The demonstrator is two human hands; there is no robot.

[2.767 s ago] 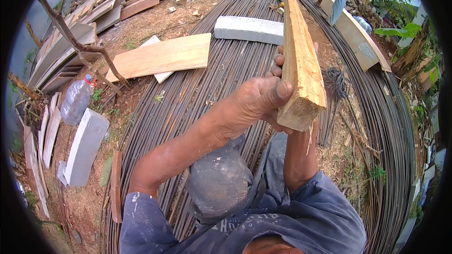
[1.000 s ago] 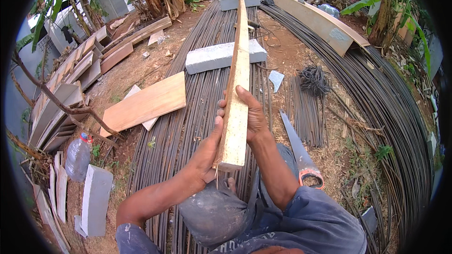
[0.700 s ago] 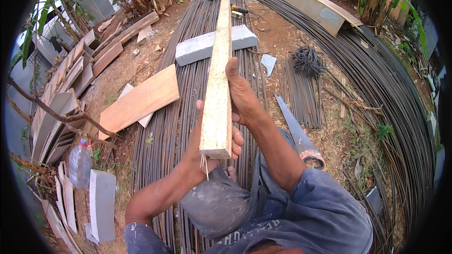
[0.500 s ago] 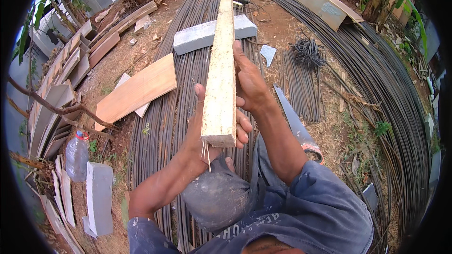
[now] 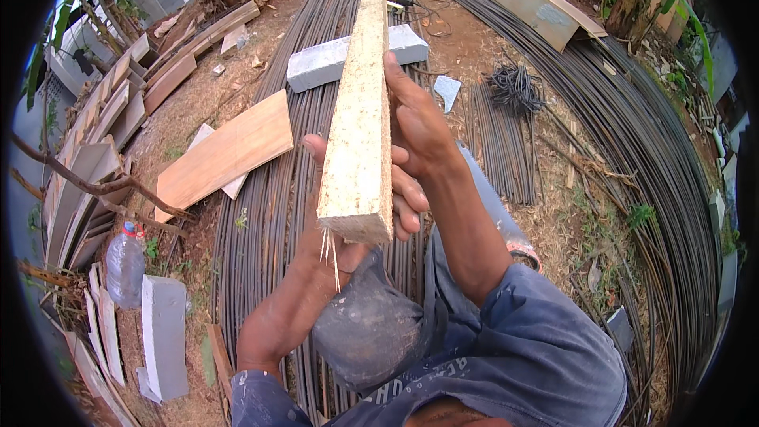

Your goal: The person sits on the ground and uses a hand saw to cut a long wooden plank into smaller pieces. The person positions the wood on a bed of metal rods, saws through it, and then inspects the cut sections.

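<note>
Head view, left to right. Hold first.

Left hand [image 5: 315, 241]: grip filled with the timber, cupped beneath its near end; thumb up the left side, fingers curling round the right. Splinters [image 5: 328, 249] hang from the lower left corner, beside the wrist; palm best kept off them.

Timber [image 5: 356, 134]: one long piece, near end raised over the lap, far end cut off by the upper border. It passes over two blocks in view; contact with either cannot be told.

Right hand [image 5: 427, 122]: grip on the timber's right side, farther along, thumb laid up the flank, other fingers partly hidden. Steadiness would likely come from left palm bearing weight, right hand checking roll.

Edges and room, same order. Bottle [image 5: 126, 265]: standing, well left. Grey block [image 5: 164, 336]: just below it. Plank [image 5: 229, 154]: flat, partly over the bars [image 5: 257, 269], left of the timber. Near block [image 5: 316, 63]: crosswise under the timber's line; its top edge could catch a lowered piece. Saw [image 5: 486, 190]: just beyond the right forearm, partly hidden by it; a rightward swing looks the tighter one. Wire bundle [image 5: 514, 88]: farther right, on short bars. Panel [image 5: 538, 4]: on edge, upper right.
</note>
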